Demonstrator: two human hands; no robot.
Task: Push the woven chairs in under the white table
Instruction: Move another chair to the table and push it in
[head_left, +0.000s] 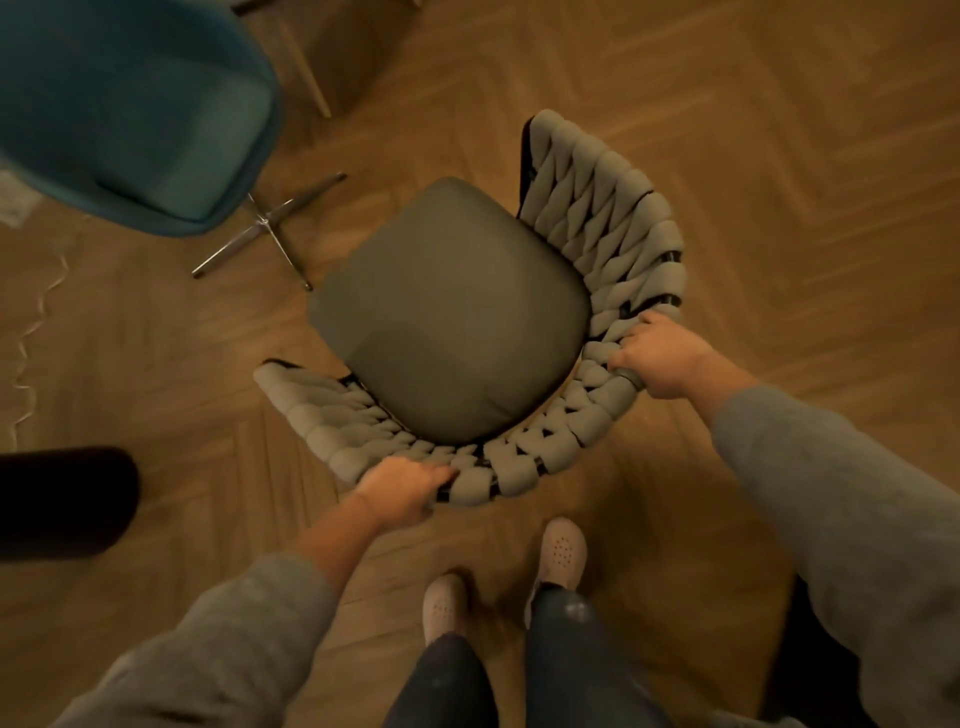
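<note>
Left hand (402, 491), right hand (657, 358): fingers curled over woven chair (587, 244) backrest rim. Beyond fingertips, teal chair (140, 119) base close: collision risk. White table unseen.

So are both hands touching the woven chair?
Touching. The head view shows the left hand and the right hand each gripping the backrest rim of the woven chair.

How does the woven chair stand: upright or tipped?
Upright: the woven chair has its cushion facing up; left hand and right hand grip its back.
</note>
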